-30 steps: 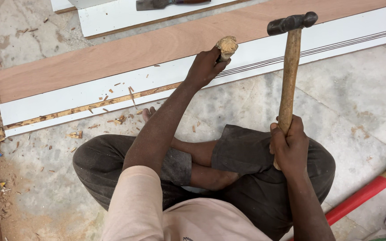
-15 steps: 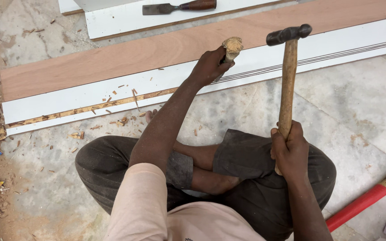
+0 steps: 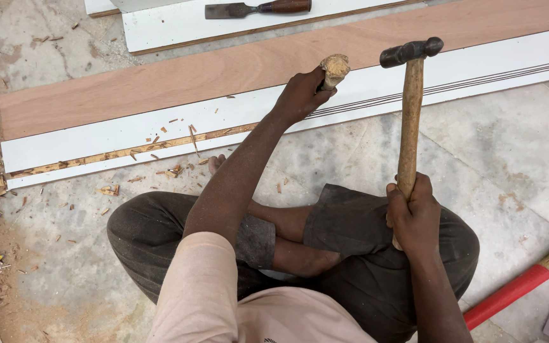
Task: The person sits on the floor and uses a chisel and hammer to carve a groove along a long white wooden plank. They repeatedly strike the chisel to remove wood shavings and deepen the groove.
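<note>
Our left hand point(image 3: 300, 95) clamped round a wooden-handled chisel point(image 3: 333, 68) on the white-edged board point(image 3: 128, 130), our right hand point(image 3: 414, 213) gripping a raised hammer point(image 3: 409, 114) just right of it, broom point(image 3: 535, 279) near right

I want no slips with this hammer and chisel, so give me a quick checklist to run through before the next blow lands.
1. Left hand grips the chisel below its battered wooden top: ok.
2. Right hand closed round the hammer handle near its end: ok.
3. Hammer head raised beside the chisel top, not touching it: ok.
4. Chisel edge seated in the groove of the white board: cannot tell, the hand hides it.
5. Bare toes lie close to the board edge among the wood chips: not ok.
6. Spare chisel lies on the far panel, well away from the swing: ok.
</note>
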